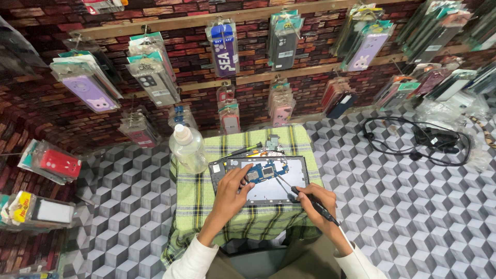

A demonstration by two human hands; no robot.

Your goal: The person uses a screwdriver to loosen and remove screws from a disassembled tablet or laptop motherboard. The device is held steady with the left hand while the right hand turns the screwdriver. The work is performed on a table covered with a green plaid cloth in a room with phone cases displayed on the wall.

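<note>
Blue circuit board (262, 171) under left hand (231, 191) fingertips, right hand (316, 200) gripping screwdriver (297, 192)

Single head view, steep downward, near small cloth-covered table (196, 206), brick-pattern wall (206, 67) ahead.

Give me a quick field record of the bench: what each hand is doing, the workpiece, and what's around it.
left hand: fingertips resting on the blue circuit board
right hand: gripping a black-handled tool, tip toward the board
workpiece: opened tablet, back off, lying flat
surface: small table with green plaid cloth
nearby: clear plastic bottle at left; screwdriver behind the tablet
floor: black cable at right
</note>
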